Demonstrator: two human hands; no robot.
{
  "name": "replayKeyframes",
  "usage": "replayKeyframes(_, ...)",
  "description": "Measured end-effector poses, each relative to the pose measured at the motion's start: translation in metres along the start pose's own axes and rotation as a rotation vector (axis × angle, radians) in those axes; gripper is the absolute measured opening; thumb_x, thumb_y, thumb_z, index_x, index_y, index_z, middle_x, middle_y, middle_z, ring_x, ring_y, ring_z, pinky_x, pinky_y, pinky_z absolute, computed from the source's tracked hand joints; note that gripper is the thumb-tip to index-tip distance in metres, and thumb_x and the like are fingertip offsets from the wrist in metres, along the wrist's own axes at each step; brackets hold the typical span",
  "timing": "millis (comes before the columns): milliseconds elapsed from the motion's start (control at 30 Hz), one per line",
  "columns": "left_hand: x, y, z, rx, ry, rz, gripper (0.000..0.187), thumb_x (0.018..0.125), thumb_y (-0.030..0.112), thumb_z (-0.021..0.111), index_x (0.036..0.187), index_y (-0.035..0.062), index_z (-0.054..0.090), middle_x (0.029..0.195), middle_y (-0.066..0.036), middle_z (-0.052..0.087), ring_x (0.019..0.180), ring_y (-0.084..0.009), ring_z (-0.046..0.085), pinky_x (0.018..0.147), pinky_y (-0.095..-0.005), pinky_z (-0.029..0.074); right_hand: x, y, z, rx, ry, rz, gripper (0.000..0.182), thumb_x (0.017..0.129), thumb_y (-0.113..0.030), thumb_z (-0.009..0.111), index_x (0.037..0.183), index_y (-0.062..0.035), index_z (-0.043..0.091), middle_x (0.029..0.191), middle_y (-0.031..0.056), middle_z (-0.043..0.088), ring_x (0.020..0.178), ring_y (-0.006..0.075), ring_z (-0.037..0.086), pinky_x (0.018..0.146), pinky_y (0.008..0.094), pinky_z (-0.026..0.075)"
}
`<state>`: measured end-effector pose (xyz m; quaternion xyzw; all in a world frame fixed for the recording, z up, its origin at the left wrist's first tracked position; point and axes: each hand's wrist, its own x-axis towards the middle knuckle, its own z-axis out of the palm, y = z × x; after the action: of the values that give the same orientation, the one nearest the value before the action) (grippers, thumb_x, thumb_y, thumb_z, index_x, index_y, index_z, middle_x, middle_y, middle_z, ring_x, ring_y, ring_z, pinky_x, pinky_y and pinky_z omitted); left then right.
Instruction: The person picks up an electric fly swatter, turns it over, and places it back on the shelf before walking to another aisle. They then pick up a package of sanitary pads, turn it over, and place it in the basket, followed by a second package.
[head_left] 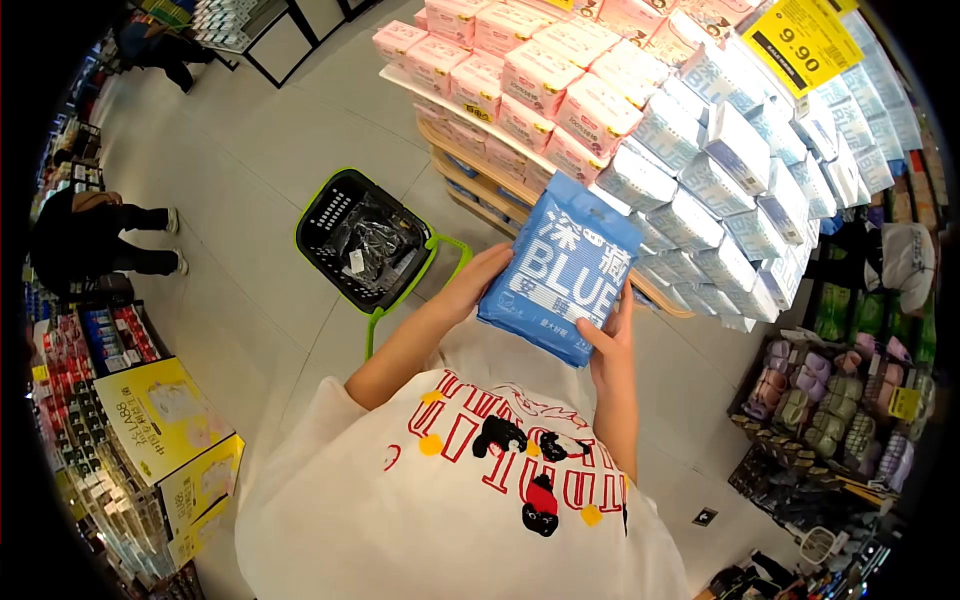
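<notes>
A blue soft plastic package (560, 275), printed with large white characters and the word BLUE, is held in front of my chest. My left hand (477, 283) grips its left edge, with the fingers going behind it. On the lower right side my right hand (612, 340) holds it, the thumb on the front and the other fingers partly hidden at the back. The package is tilted, with its printed face toward me. Just beyond it, stacked blue-and-white packs (690, 220) fill a display.
A black shopping basket (335, 215) with a green rim and handle stands on the floor at left, a dark item inside. Pink packs (540, 75) sit on the shelf ahead. A yellow price sign (800, 50) reads 9.90. Slippers (840, 400) hang at right. Another person (95, 240) stands at left.
</notes>
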<state>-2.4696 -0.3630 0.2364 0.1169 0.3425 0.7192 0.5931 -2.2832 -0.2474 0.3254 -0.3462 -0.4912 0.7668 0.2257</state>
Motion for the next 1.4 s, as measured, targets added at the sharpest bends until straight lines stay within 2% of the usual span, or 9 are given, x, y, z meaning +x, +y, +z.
replayKeyframes(167,-0.012,-0.005,-0.014,0.313,0.144,-0.138,0.047,0.099,0.036,0.040,0.130,0.0003,0.047,0.121,-0.009,0.058,0.104,-0.0133,0.057,0.088,-0.0250,0.046,0.010,0.036,-0.002,0.134,0.071,0.166,0.099,0.075,-0.001,0.071,0.148,-0.0087,0.005,0.127,0.0202,0.048,0.115,0.0248,0.052,0.094,0.0353,0.044)
replayKeyframes(300,-0.010,-0.022,-0.015,0.039,0.216,-0.250,0.052,0.097,0.040,0.043,0.131,0.0005,0.044,0.121,-0.010,0.058,0.105,-0.0144,0.057,0.089,-0.0271,0.046,0.006,0.059,-0.006,-0.124,0.039,0.094,0.104,0.069,0.007,0.072,0.148,-0.0106,0.006,0.126,0.0147,0.052,0.113,0.0242,0.053,0.096,0.0350,0.043)
replayKeyframes(333,-0.010,-0.026,-0.019,0.032,0.185,-0.176,0.055,0.092,0.036,0.056,0.131,0.0002,0.043,0.120,-0.011,0.058,0.106,-0.0159,0.057,0.091,-0.0282,0.045,0.005,0.058,-0.006,-0.134,0.029,0.071,0.107,0.067,0.009,0.072,0.148,-0.0100,0.005,0.125,0.0145,0.052,0.114,0.0241,0.053,0.095,0.0350,0.043)
replayKeyframes(433,-0.008,-0.025,-0.019,0.243,0.115,-0.124,0.059,0.085,0.025,0.066,0.133,-0.0003,0.042,0.122,-0.011,0.056,0.110,-0.0179,0.054,0.095,-0.0310,0.043,0.004,0.067,-0.015,-0.159,0.058,0.051,0.108,0.063,0.013,0.073,0.147,-0.0067,0.009,0.125,0.0134,0.051,0.114,0.0237,0.053,0.095,0.0350,0.043)
replayKeyframes(533,-0.004,-0.024,-0.022,0.309,0.168,-0.165,0.065,0.079,0.018,0.074,0.132,-0.0011,0.042,0.119,-0.011,0.058,0.106,-0.0174,0.056,0.091,-0.0290,0.045,0.006,0.078,-0.021,-0.168,-0.008,0.037,0.092,0.066,0.006,0.076,0.140,0.0012,0.023,0.126,0.0140,0.051,0.115,0.0223,0.052,0.093,0.0332,0.046)
replayKeyframes(633,0.002,-0.029,-0.018,0.329,0.184,-0.180,0.066,0.079,0.020,0.074,0.132,-0.0016,0.042,0.116,-0.012,0.059,0.099,-0.0174,0.060,0.084,-0.0281,0.049,0.009,0.080,-0.030,-0.116,0.062,0.282,0.078,0.070,-0.002,0.077,0.135,-0.0002,0.034,0.118,0.0118,0.057,0.107,0.0203,0.057,0.090,0.0316,0.047)
replayKeyframes(733,0.011,-0.040,-0.019,0.280,0.209,-0.277,0.068,0.079,0.019,0.074,0.134,-0.0014,0.040,0.118,-0.012,0.058,0.101,-0.0183,0.059,0.086,-0.0287,0.048,0.005,0.088,-0.035,-0.107,0.112,0.256,0.059,0.077,-0.006,0.073,0.129,-0.0036,0.044,0.111,0.0089,0.061,0.100,0.0180,0.059,0.084,0.0302,0.048)
replayKeyframes(933,0.010,-0.045,-0.016,0.414,0.024,-0.257,0.076,0.074,0.014,0.076,0.137,-0.0013,0.036,0.123,-0.014,0.054,0.109,-0.0199,0.055,0.091,-0.0306,0.046,-0.009,0.104,-0.050,-0.058,0.113,0.200,0.054,0.075,-0.006,0.075,0.122,-0.0025,0.048,0.109,0.0084,0.063,0.096,0.0167,0.061,0.084,0.0297,0.049)
replayKeyframes(1400,-0.003,-0.053,-0.039,0.407,0.084,-0.295,0.080,0.071,0.022,0.079,0.133,-0.0064,0.038,0.122,-0.019,0.054,0.109,-0.0238,0.056,0.091,-0.0318,0.046,-0.009,0.123,-0.043,-0.032,0.171,0.353,0.049,0.078,-0.013,0.073,0.120,-0.0027,0.049,0.103,0.0058,0.063,0.087,0.0119,0.062,0.070,0.0237,0.051)
